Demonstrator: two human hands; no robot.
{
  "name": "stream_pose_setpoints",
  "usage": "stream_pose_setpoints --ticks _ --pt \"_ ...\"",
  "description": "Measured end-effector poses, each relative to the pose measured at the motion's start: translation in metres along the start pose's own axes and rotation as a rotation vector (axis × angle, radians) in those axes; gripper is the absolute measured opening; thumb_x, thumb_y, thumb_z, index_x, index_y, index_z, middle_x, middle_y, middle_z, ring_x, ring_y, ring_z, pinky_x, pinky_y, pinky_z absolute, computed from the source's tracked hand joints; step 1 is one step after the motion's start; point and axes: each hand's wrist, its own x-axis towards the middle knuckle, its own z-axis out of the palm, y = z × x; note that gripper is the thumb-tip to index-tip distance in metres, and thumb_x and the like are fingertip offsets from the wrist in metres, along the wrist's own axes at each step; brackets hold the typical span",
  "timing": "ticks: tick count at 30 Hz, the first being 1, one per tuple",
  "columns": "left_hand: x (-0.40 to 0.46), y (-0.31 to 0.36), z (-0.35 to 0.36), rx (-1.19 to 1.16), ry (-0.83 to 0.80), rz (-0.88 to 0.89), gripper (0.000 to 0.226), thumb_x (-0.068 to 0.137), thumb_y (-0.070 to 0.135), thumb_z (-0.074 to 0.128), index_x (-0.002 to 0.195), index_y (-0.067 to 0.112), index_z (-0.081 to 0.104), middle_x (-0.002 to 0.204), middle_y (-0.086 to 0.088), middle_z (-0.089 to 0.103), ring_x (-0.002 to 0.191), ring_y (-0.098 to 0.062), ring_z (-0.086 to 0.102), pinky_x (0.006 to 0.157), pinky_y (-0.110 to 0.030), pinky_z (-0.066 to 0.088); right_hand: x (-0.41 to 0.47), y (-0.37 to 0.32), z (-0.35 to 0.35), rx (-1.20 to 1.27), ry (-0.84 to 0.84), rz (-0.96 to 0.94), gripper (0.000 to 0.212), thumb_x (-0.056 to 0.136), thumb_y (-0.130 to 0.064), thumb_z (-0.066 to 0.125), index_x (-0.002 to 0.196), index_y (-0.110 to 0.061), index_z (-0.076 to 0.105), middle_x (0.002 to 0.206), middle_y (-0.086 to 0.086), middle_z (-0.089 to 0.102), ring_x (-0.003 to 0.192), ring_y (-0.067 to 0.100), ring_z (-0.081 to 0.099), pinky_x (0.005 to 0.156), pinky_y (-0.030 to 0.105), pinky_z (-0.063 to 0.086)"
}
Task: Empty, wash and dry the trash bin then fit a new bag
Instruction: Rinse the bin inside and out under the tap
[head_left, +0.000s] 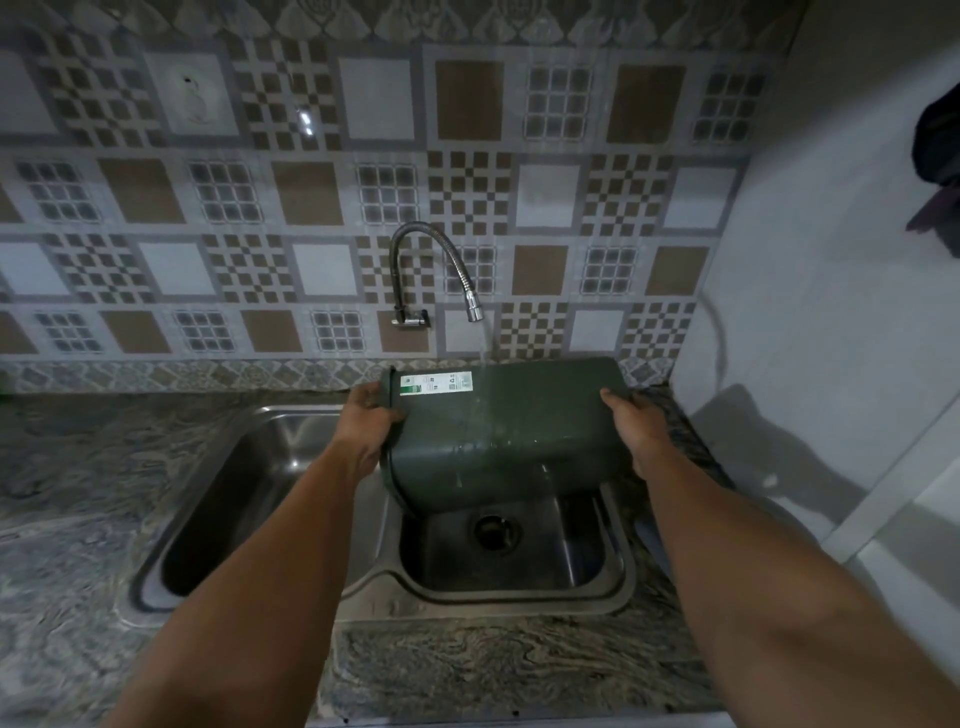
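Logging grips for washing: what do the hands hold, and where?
The bin, on its side: left hand at the rim, right hand at the base end.

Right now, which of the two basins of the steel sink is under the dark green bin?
The right basin, the one with the round drain showing; the dark green plastic bin lies sideways over it under the running tap.

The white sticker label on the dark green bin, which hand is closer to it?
Left. The left hand grips the rim end of the dark green plastic bin right beside the white sticker label; the right hand holds the far end.
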Motion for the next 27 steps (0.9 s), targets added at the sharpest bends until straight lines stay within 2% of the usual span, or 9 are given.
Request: stream_pose_setpoints --ticks 3,7,10,14,17,20,22,25,27 --pt "-0.006 0.001 0.001 0.162 -0.146 0.02 0.086 0.081 -0.016 0.069 0.144 0.036 0.042 0.111 -0.009 0.071 0.094 -0.029 0.07 0.073 -0.041 0.062 -0.005 0.004 0.002 0.047 0.002 0.006 0.051 0.098 -0.037 0.069 0.14 -0.009 0.06 0.125 0.012 0.066 0.094 0.029 0.064 0.092 0.042 0.057" --pt "-0.003 -0.002 0.003 0.132 0.009 -0.006 0.062 0.08 -0.015 0.072 0.126 0.01 0.039 0.101 -0.013 0.064 0.088 -0.03 0.068 0.074 -0.044 0.06 -0.008 0.005 0.007 0.085 0.018 -0.03 0.05 0.099 -0.031 0.069 0.143 -0.01 0.058 0.128 0.011 0.065 0.091 0.023 0.06 0.088 0.037 0.052" --pt "0.015 -0.01 -0.005 0.091 0.046 -0.033 0.053 0.072 -0.009 0.08 0.12 -0.007 0.057 0.105 -0.027 0.071 0.086 -0.038 0.073 0.07 -0.044 0.063 -0.01 0.007 0.009 0.073 0.021 -0.077 0.057 0.098 -0.028 0.071 0.149 -0.01 0.052 0.131 0.01 0.062 0.095 0.017 0.059 0.087 0.031 0.047" --pt "0.011 -0.006 -0.008 0.132 0.076 -0.032 0.059 0.072 -0.002 0.084 0.121 0.008 0.053 0.109 -0.019 0.069 0.089 -0.032 0.071 0.074 -0.046 0.062 -0.007 0.011 0.014 0.033 0.025 -0.11 0.055 0.092 -0.034 0.077 0.14 -0.013 0.061 0.13 0.01 0.066 0.088 0.017 0.063 0.085 0.034 0.051" --pt "-0.001 -0.001 -0.009 0.187 -0.056 -0.098 0.077 0.08 -0.002 0.079 0.137 0.035 0.041 0.107 -0.008 0.068 0.082 -0.025 0.066 0.058 -0.035 0.058 -0.003 0.01 0.015 -0.003 0.043 -0.111 0.066 0.09 -0.04 0.078 0.146 -0.014 0.054 0.132 0.007 0.062 0.102 0.027 0.061 0.091 0.038 0.052" --pt "0.0 -0.003 -0.012 0.196 -0.092 -0.095 0.09 0.08 -0.006 0.075 0.151 0.031 0.034 0.102 -0.005 0.067 0.079 -0.024 0.066 0.049 -0.034 0.056 0.0 0.008 0.018 -0.03 0.077 -0.105 0.071 0.089 -0.042 0.079 0.147 -0.011 0.051 0.137 0.013 0.059 0.11 0.033 0.061 0.09 0.039 0.051" --pt "0.0 -0.005 -0.012 0.157 -0.062 -0.098 0.076 0.079 -0.01 0.074 0.141 0.019 0.041 0.101 -0.008 0.067 0.077 -0.025 0.066 0.054 -0.037 0.056 0.0 0.008 0.02 -0.058 0.087 -0.093 0.075 0.086 -0.043 0.082 0.146 -0.01 0.052 0.139 0.015 0.06 0.115 0.036 0.062 0.089 0.039 0.051" --pt "-0.005 -0.006 -0.012 0.136 -0.055 -0.104 0.038 0.079 -0.013 0.07 0.109 0.009 0.062 0.084 -0.009 0.071 0.066 -0.023 0.064 0.047 -0.031 0.053 -0.001 0.008 0.022 -0.053 0.07 -0.071 0.082 0.072 -0.047 0.091 0.139 -0.012 0.06 0.129 0.012 0.067 0.101 0.03 0.067 0.086 0.04 0.056" --pt "-0.004 -0.008 -0.014 0.115 -0.05 -0.113 0.025 0.08 -0.011 0.072 0.096 0.007 0.068 0.085 -0.013 0.072 0.066 -0.024 0.065 0.053 -0.034 0.056 -0.002 0.008 0.024 -0.066 0.052 -0.066 0.09 0.06 -0.052 0.096 0.134 -0.014 0.063 0.124 0.009 0.07 0.1 0.029 0.068 0.089 0.043 0.058"
